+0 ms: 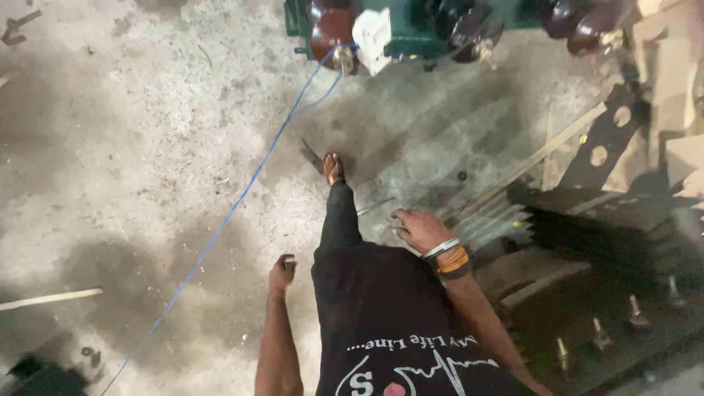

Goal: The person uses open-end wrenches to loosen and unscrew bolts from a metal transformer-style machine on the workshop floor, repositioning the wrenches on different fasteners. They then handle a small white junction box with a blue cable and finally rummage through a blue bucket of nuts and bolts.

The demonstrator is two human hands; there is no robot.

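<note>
Concrete floor; right hand [418,229] nr ribbed grey panel [493,220].

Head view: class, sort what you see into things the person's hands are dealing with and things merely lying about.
In hand:
- right hand, open, at the grey ribbed metal panel
- left hand, curled around a small object, too blurred to name

Lying about:
- blue cable
- wooden stick
- green machine
- black bracket with holes

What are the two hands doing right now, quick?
Left hand: curled closed, hanging over the concrete floor; holding anything cannot be told.
Right hand: open, empty, fingers spread near the dark ribbed metal unit.
</note>
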